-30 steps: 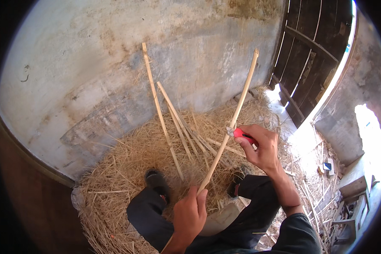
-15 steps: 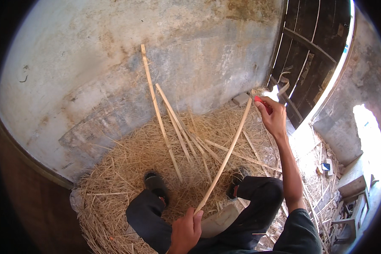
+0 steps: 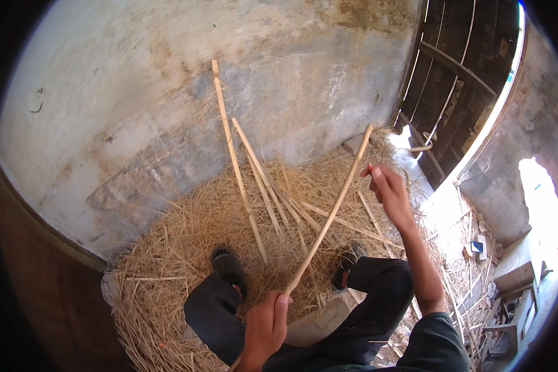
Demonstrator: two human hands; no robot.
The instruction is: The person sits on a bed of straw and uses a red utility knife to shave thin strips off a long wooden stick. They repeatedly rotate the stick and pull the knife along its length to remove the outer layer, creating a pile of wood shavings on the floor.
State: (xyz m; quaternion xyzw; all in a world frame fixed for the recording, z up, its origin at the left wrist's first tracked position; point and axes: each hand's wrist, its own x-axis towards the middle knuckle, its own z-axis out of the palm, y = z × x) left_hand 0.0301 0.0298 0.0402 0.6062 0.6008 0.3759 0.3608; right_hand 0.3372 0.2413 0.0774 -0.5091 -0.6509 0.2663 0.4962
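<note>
Head view: left hand (image 3: 265, 325) grips stick (image 3: 328, 217); right hand (image 3: 387, 191) apparently beside it.

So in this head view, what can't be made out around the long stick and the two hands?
- The long stick: its lower end is hidden behind the left hand and cut by the bottom edge.
- The small red thing in the right hand: the fingers cover most of it, too small to identify.
- Whether the right hand touches the stick: unclear.
- The right shoe: mostly hidden by the trouser leg.
</note>
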